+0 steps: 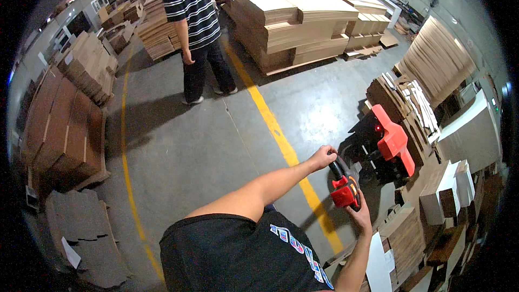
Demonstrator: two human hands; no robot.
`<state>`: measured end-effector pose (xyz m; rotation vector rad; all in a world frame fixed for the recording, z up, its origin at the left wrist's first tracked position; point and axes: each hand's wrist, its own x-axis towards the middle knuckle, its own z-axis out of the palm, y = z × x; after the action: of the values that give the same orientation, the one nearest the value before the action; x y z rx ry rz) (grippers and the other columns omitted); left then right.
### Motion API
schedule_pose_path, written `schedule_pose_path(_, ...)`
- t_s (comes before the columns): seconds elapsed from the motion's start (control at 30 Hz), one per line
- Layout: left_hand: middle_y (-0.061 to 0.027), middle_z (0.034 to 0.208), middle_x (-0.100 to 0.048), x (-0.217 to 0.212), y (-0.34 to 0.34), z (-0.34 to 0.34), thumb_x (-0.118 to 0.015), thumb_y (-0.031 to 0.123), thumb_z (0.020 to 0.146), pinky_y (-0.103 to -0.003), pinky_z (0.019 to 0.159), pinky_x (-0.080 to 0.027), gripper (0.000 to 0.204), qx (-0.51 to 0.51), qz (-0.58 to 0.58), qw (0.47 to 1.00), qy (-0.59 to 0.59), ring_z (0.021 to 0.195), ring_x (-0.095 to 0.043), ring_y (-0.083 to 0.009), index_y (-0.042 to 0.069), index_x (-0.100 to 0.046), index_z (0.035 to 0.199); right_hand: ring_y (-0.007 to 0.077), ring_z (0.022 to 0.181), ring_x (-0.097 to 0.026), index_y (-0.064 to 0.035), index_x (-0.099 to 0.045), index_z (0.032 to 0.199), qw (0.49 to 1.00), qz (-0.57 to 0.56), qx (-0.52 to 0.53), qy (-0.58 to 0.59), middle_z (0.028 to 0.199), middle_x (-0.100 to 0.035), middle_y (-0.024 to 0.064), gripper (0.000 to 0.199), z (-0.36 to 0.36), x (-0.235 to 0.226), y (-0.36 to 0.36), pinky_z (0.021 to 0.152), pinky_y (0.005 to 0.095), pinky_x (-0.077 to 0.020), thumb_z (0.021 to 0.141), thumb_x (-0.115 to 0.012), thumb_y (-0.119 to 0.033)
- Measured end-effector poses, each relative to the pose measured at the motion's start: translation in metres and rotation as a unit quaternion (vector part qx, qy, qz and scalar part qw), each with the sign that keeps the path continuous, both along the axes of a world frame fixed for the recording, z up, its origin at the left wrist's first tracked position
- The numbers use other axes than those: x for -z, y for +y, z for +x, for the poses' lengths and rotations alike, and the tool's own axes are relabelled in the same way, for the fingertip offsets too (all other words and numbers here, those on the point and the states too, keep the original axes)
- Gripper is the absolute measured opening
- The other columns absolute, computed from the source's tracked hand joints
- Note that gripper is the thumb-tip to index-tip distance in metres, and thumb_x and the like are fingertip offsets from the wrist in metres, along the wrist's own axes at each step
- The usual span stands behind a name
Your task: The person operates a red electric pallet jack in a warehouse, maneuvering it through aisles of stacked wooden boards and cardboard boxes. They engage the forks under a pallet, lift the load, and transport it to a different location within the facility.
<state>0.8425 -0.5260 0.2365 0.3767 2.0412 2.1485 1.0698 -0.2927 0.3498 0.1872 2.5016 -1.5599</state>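
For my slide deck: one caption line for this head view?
Both hands, left hand and right hand, hold a red pallet-jack handle amid stacked cardboard.

You stand on a grey concrete floor (205,146) with two yellow lines (273,124) running across it — one thick, one thin. Flat cardboard sheets are stacked on a pallet (294,21) ahead of you, with darker folded stacks (65,130) along your left. A pale wall (465,5) rises on your right — bright glare falls on the floor below it.
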Motion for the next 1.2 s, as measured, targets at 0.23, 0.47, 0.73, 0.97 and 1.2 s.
schedule_pose_path(0.23, -0.0165, 0.111, -0.072, 0.023, -0.007, -0.004, -0.062, 0.027, 0.087, -0.041, 0.098, -0.053, 0.039, 0.012, -0.054, 0.998, 0.015, 0.107, -0.067, -0.0288, 0.000, -0.073, 0.114, 0.0332, 0.102, -0.074, -0.0004, -0.066, 0.129, 0.966, 0.252, 0.011, -0.061, 0.111, -0.075, 0.0237, 0.061, 0.001, 0.062, 0.015, 0.089, 0.0402, -0.0570, 0.075, -0.084, -0.021)
schedule_pose_path(0.47, -0.0103, 0.096, -0.074, 0.043, -0.032, -0.016, -0.061, 0.023, 0.088, -0.037, 0.088, -0.056, 0.032, 0.034, -0.057, 0.997, -0.025, 0.094, -0.069, -0.0214, 0.002, -0.076, 0.108, 0.0184, 0.065, -0.066, 0.0029, -0.074, 0.102, 0.972, 0.226, -0.013, -0.065, 0.077, -0.070, 0.0095, 0.035, 0.000, 0.091, -0.019, 0.063, 0.0378, -0.0528, 0.080, -0.083, -0.022)
schedule_pose_path(0.73, -0.0010, 0.092, -0.067, 0.073, -0.155, -0.110, -0.073, 0.021, 0.088, -0.031, 0.059, -0.050, 0.041, -0.021, 0.039, 0.992, -0.121, 0.071, -0.060, -0.0135, 0.007, -0.071, 0.127, 0.0344, 0.084, -0.071, -0.0026, -0.076, 0.105, 0.969, 0.235, -0.052, -0.050, 0.091, -0.074, 0.0202, 0.062, -0.073, 0.063, -0.186, 0.077, 0.0467, -0.0551, 0.083, -0.078, -0.061)
schedule_pose_path(0.97, -0.0018, 0.095, -0.065, 0.038, -0.256, -0.216, -0.067, 0.015, 0.087, -0.029, 0.063, -0.048, 0.039, -0.011, 0.014, 0.990, -0.141, 0.078, -0.059, -0.0131, 0.005, -0.071, 0.124, 0.0433, 0.096, -0.072, -0.0020, -0.075, 0.102, 0.981, 0.187, -0.001, -0.045, 0.100, -0.076, 0.0252, 0.079, -0.169, 0.043, -0.309, 0.085, 0.0526, -0.0556, 0.078, -0.074, -0.077)
schedule_pose_path(1.2, -0.0074, 0.111, -0.066, 0.011, -0.311, -0.248, -0.063, 0.009, 0.087, -0.033, 0.083, -0.055, 0.044, 0.017, 0.043, 0.986, -0.160, 0.095, -0.064, -0.0192, 0.002, -0.066, 0.131, 0.0430, 0.088, -0.074, 0.0023, -0.074, 0.095, 0.987, 0.152, 0.058, -0.017, 0.092, -0.075, 0.0252, 0.084, -0.201, 0.068, -0.385, 0.079, 0.0526, -0.0575, 0.076, -0.075, -0.080)
